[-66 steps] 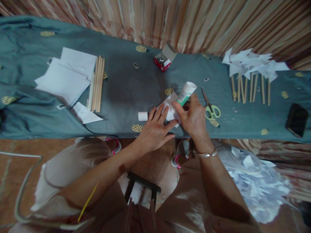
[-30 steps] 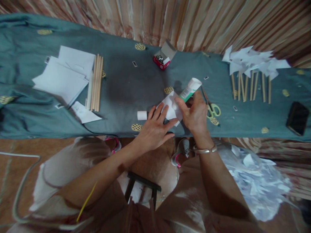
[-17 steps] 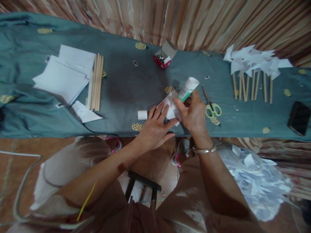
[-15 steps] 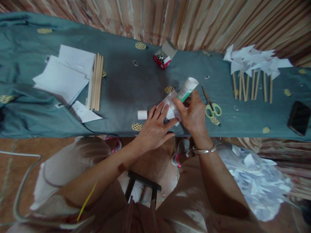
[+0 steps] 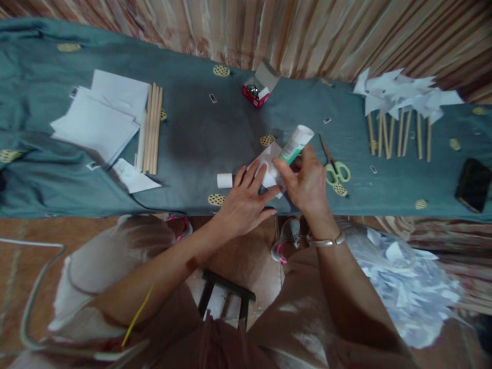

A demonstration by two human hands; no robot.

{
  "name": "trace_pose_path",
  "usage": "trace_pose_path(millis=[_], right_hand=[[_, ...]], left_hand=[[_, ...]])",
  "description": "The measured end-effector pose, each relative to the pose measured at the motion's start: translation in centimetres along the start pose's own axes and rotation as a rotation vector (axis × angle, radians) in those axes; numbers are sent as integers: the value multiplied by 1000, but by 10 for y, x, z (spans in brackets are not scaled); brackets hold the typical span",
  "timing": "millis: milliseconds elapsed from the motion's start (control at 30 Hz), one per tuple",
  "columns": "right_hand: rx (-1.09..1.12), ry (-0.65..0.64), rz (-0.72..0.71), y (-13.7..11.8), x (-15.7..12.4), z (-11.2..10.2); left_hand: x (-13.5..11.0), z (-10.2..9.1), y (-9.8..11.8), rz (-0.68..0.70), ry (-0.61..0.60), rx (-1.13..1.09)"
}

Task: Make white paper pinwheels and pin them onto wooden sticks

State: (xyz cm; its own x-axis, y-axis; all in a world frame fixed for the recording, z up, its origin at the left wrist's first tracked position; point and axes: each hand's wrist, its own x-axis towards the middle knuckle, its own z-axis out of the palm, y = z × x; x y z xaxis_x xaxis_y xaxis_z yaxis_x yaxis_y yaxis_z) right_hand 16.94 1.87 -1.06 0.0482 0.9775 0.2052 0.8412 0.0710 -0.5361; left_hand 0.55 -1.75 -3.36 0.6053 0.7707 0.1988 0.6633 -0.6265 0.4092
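Near the front edge of the cloth-covered table, my left hand (image 5: 248, 202) lies with fingers spread, pressing on a folded piece of white paper (image 5: 272, 151). My right hand (image 5: 307, 182) is closed round a green and white glue stick (image 5: 295, 144), which leans with its lower end down at the paper. Fingers hide that lower end. Left of my left hand lies the white glue stick cap (image 5: 224, 180) on its side. Scissors (image 5: 336, 171) with light green handles rest just right of my right hand.
A small open red box (image 5: 255, 95) of shiny metal pieces stands at the back. White paper sheets (image 5: 96, 120) and wooden sticks (image 5: 154, 130) lie left. Paper pinwheels (image 5: 403, 95) and a dark phone (image 5: 473, 184) are right. A plastic bag (image 5: 411, 287) of paper pieces sits below the table edge.
My right hand and the glue stick have shifted very slightly, its top end a little lower. My left hand stays on the paper.
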Motion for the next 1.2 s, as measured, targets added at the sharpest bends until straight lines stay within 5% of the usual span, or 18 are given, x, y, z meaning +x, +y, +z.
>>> trace_pose_path(millis=[500,767,1200], right_hand=[[59,52,62,7,2,-2],[415,256,153,18,12,-5],[1105,242,371,20,11,-7]], left_hand=[[0,1,0,-2,-2,-4],[0,4,-3,15,16,-1],[-13,-14,-8,187,105,-27]])
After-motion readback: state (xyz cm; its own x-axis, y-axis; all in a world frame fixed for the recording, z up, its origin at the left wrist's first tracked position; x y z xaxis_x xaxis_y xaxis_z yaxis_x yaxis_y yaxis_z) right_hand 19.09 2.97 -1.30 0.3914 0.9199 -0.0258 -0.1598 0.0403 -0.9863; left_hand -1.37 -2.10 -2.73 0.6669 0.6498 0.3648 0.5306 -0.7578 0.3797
